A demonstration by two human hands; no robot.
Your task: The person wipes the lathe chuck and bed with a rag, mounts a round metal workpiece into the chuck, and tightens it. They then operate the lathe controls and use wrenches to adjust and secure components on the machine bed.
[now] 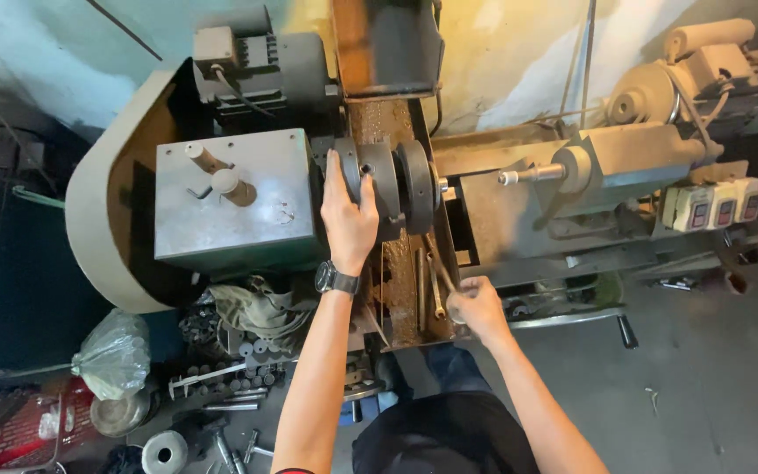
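I look down on a small metal lathe. My left hand (348, 215), with a dark wristwatch, is laid over the dark round chuck (388, 180) next to the grey headstock box (225, 197). My right hand (477, 303) is closed around a thin metal rod-like tool (439, 262) that points up toward the chuck jaws (416, 184). The tool's tip reaches the underside of the chuck. To the right of the chuck, the tailstock (603, 162) points its silver spindle (528, 175) at it.
A rusty chip tray (405, 303) under the chuck holds loose rods. Switch boxes (717, 209) sit at right. Lower left lie a caliper (208, 376), small metal parts, a plastic bag (114, 353) and a round disc (165, 454). A motor (261, 75) sits behind the headstock.
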